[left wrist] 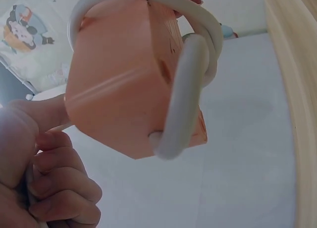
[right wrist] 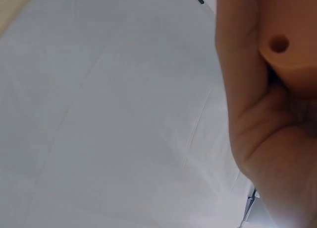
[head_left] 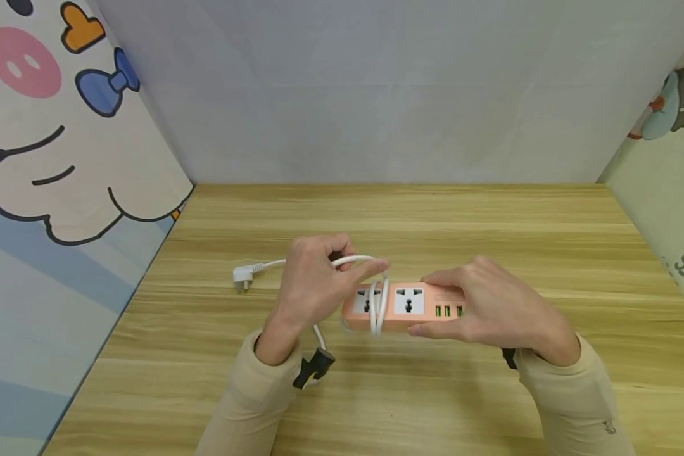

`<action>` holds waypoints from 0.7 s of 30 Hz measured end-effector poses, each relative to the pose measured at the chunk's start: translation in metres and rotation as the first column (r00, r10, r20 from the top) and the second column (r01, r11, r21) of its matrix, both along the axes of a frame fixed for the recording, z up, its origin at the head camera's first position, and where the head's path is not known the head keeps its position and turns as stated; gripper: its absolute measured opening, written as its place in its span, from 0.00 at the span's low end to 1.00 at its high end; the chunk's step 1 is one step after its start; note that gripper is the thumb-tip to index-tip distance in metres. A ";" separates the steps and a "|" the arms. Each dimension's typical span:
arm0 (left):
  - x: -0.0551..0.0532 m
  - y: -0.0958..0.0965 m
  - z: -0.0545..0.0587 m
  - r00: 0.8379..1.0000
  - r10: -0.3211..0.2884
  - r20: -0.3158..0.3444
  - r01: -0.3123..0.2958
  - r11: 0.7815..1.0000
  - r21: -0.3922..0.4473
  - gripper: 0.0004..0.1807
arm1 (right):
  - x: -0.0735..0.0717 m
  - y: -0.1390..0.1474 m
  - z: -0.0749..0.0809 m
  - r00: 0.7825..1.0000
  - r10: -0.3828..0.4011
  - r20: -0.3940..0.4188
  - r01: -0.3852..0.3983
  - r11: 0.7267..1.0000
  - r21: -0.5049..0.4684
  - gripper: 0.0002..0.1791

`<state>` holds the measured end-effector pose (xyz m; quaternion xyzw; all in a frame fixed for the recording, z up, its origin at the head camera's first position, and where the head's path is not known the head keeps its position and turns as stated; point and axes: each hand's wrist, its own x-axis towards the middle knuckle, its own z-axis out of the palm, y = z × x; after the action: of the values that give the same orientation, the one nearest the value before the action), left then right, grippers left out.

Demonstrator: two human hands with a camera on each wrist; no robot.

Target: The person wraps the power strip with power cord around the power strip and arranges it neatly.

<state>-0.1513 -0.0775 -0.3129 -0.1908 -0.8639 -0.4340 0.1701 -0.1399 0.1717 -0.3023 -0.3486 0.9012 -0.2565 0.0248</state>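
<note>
An orange power strip (head_left: pixel 399 322) with white socket faces and green USB ports is gripped at its right end by my right hand (head_left: pixel 490 310), thumb and fingers on opposite long sides. White cord (head_left: pixel 378 316) loops round its left part. My left hand (head_left: pixel 319 275) holds a length of the cord above that end, fingers curled. In the left wrist view the strip's end face (left wrist: pixel 114 94) shows, with the cord leaving it and crossing over the top. Beyond my left hand, the cord's white plug (head_left: pixel 243 274) lies on the table. In the right wrist view fingers (right wrist: pixel 242 64) wrap the strip.
Under the hands is a wood-grain table (head_left: pixel 490 215). A plain pale wall (head_left: pixel 376 95) stands along its back edge, with cartoon-printed panels (head_left: pixel 91 164) at the left and right. Black wrist straps (head_left: pixel 315 368) show near the sleeves.
</note>
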 end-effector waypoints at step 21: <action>0.003 0.002 0.001 0.998 -0.067 -0.011 0.067 0.997 0.042 0.26 | -0.001 -0.002 -0.001 0.994 -0.095 -0.046 0.093 0.995 -0.037 0.19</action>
<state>-0.1486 -0.0751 -0.3122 -0.2181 -0.8469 -0.4566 0.1635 -0.1406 0.1700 -0.3032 -0.3120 0.9123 -0.2647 -0.0148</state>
